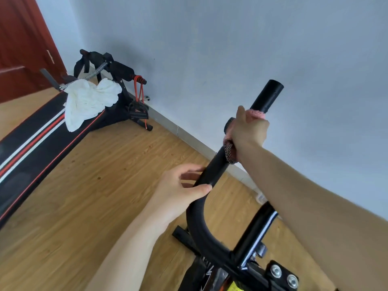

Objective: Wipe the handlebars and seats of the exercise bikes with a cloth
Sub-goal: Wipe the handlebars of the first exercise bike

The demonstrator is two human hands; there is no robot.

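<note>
Two forearms and two hands are shown, entering from the lower edge of the frame. The left forearm [126, 246] rises from the bottom centre-left and ends in the left hand [178, 190] near the middle of the frame. The right forearm [315, 196] enters from the lower right and ends in the right hand [248, 131] in the upper right-centre. Both forearms are bare along the whole length that is seen; no sleeve, cuff or glove is visible. No watch, bracelet or ring can be made out on either wrist or on the fingers that are seen. The fingernails of the left hand appear short and unpainted.
</note>
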